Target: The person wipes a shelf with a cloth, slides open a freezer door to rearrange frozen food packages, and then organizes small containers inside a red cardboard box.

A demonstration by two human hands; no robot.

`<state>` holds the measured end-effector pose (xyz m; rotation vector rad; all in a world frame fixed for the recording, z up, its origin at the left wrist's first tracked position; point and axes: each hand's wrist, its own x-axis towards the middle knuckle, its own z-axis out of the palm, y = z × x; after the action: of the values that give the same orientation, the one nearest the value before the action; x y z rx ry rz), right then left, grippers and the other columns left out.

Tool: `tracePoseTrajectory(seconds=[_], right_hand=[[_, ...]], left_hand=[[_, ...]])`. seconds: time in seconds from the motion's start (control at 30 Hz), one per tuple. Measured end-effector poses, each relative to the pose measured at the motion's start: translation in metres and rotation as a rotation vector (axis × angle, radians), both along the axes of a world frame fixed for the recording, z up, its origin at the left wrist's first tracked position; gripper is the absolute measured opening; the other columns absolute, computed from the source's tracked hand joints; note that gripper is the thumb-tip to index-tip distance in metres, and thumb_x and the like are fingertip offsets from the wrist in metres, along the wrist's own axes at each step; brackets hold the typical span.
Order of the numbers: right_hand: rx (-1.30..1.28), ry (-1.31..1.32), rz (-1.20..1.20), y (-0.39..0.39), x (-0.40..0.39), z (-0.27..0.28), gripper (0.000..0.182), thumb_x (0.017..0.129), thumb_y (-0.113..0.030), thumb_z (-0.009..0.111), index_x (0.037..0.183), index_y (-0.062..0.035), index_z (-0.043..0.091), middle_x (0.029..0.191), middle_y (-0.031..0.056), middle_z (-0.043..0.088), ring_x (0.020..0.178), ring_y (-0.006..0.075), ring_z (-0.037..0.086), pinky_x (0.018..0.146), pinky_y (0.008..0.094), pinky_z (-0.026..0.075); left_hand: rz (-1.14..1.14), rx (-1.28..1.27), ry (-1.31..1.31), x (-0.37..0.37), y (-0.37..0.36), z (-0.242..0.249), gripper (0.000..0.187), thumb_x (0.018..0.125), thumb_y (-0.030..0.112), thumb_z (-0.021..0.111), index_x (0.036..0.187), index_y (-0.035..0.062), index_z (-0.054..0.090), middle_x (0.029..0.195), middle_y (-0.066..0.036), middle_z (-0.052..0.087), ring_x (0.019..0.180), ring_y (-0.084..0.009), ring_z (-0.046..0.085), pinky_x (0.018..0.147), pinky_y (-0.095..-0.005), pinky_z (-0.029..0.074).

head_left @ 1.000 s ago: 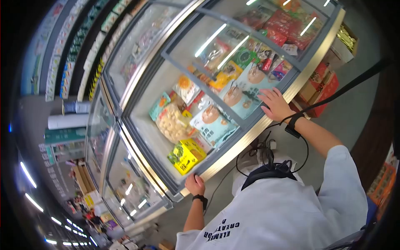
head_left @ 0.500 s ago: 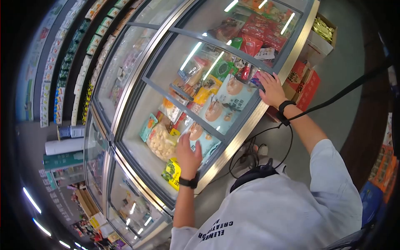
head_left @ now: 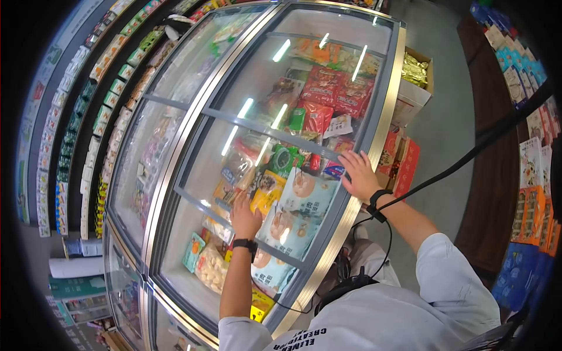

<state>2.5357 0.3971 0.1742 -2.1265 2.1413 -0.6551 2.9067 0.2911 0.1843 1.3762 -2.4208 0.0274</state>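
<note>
My left hand lies over the sliding glass lid of a chest freezer, its fingers spread a little near a dark frame bar. My right hand rests open on the freezer's near edge, where the lid frame meets the gold trim. Neither hand holds anything. Beneath the glass lie light-blue bags, a yellow bag, a clear bag of pale round pieces, a green pack and red packs. Both wrists carry black bands.
Shelves of packaged goods line the far left. Beyond the freezer's right side stand a box with gold packs and a red carton. A black cable crosses at the right. More goods stand at the far right.
The view has shifted, showing more of the freezer's far end. My left hand has moved from over the light-blue bag to farther up the glass. My right hand stays at the near edge.
</note>
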Motion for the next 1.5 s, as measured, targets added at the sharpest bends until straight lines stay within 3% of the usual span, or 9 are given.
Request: tracePoseTrajectory(seconds=[0.17, 0.53, 0.83, 1.0, 1.1, 1.23, 1.3, 1.43, 1.5], right_hand=[[0.009, -0.054, 0.005, -0.001, -0.002, 0.003, 0.060, 0.083, -0.026, 0.058, 0.136, -0.0051, 0.041, 0.139, 0.0150, 0.042, 0.131, 0.0307, 0.036, 0.112, 0.0497, 0.018], [-0.024, -0.075, 0.034, -0.002, -0.013, -0.004, 0.061, 0.087, -0.033, 0.057, 0.138, -0.0052, 0.038, 0.140, 0.0162, 0.040, 0.131, 0.0308, 0.036, 0.112, 0.0504, 0.017], [0.018, -0.047, 0.037, -0.005, -0.012, 0.002, 0.062, 0.087, -0.034, 0.057, 0.139, -0.0056, 0.038, 0.140, 0.0153, 0.040, 0.133, 0.0303, 0.034, 0.113, 0.0498, 0.017], [0.051, -0.001, 0.020, -0.004, -0.013, 0.002, 0.064, 0.083, -0.030, 0.060, 0.137, -0.0033, 0.039, 0.140, 0.0175, 0.040, 0.132, 0.0334, 0.034, 0.112, 0.0503, 0.019], [0.008, 0.020, 0.071, -0.013, -0.017, -0.022, 0.065, 0.082, -0.031, 0.059, 0.136, -0.0014, 0.041, 0.135, 0.0232, 0.044, 0.129, 0.0379, 0.038, 0.110, 0.0517, 0.022], [0.221, 0.017, 0.051, -0.015, 0.001, 0.009, 0.060, 0.083, -0.019, 0.058, 0.138, -0.0026, 0.040, 0.140, 0.0202, 0.042, 0.130, 0.0378, 0.036, 0.110, 0.0508, 0.022], [-0.004, 0.150, 0.077, -0.014, -0.018, -0.024, 0.056, 0.087, -0.021, 0.055, 0.139, -0.0055, 0.039, 0.142, 0.0177, 0.039, 0.134, 0.0339, 0.033, 0.112, 0.0489, 0.020], [0.011, 0.231, 0.090, -0.015, -0.028, -0.031, 0.055, 0.093, -0.028, 0.050, 0.142, -0.0084, 0.035, 0.145, 0.0128, 0.036, 0.135, 0.0314, 0.032, 0.112, 0.0497, 0.020], [0.040, 0.251, 0.053, -0.017, -0.025, -0.036, 0.053, 0.094, -0.028, 0.048, 0.142, -0.0082, 0.035, 0.145, 0.0153, 0.037, 0.134, 0.0329, 0.033, 0.112, 0.0498, 0.021]], left_hand=[[0.129, 0.243, -0.294, 0.016, 0.007, 0.013, 0.018, 0.079, 0.017, 0.058, 0.092, 0.0064, 0.059, 0.098, -0.010, 0.059, 0.099, -0.0277, 0.058, 0.084, -0.0430, 0.046], [0.123, 0.262, -0.382, 0.038, 0.022, 0.019, 0.014, 0.082, 0.018, 0.056, 0.087, 0.0049, 0.057, 0.096, -0.010, 0.057, 0.095, -0.0282, 0.059, 0.070, -0.0428, 0.052], [0.275, 0.393, -0.402, 0.143, 0.092, 0.015, 0.036, 0.078, 0.017, 0.059, 0.111, 0.0023, 0.055, 0.125, -0.013, 0.052, 0.123, -0.0304, 0.047, 0.088, -0.0435, 0.048], [0.498, 0.510, -0.503, 0.202, 0.147, 0.020, 0.049, 0.080, 0.027, 0.060, 0.124, 0.0057, 0.051, 0.139, -0.008, 0.045, 0.134, -0.0336, 0.034, 0.109, -0.0503, 0.026], [0.711, 0.722, -0.558, 0.236, 0.172, 0.023, 0.060, 0.087, 0.037, 0.048, 0.143, 0.0177, 0.038, 0.150, -0.004, 0.033, 0.136, -0.0308, 0.032, 0.110, -0.0493, 0.025], [0.969, 0.726, -0.754, 0.288, 0.215, -0.001, 0.058, 0.089, 0.032, 0.044, 0.144, 0.0164, 0.036, 0.151, 0.003, 0.032, 0.129, -0.0255, 0.039, 0.104, -0.0450, 0.031], [1.036, 0.811, -0.757, 0.284, 0.227, 0.006, 0.059, 0.092, 0.037, 0.041, 0.145, 0.0111, 0.033, 0.156, -0.004, 0.022, 0.135, -0.0298, 0.033, 0.106, -0.0478, 0.028], [1.182, 0.847, -0.690, 0.284, 0.279, -0.022, 0.060, 0.094, 0.037, 0.041, 0.144, 0.0052, 0.032, 0.154, -0.011, 0.023, 0.136, -0.0291, 0.033, 0.110, -0.0446, 0.025], [1.457, 0.801, -0.296, 0.292, 0.305, -0.029, 0.061, 0.094, 0.039, 0.042, 0.144, 0.0049, 0.033, 0.154, -0.013, 0.024, 0.139, -0.0292, 0.028, 0.111, -0.0437, 0.023]])
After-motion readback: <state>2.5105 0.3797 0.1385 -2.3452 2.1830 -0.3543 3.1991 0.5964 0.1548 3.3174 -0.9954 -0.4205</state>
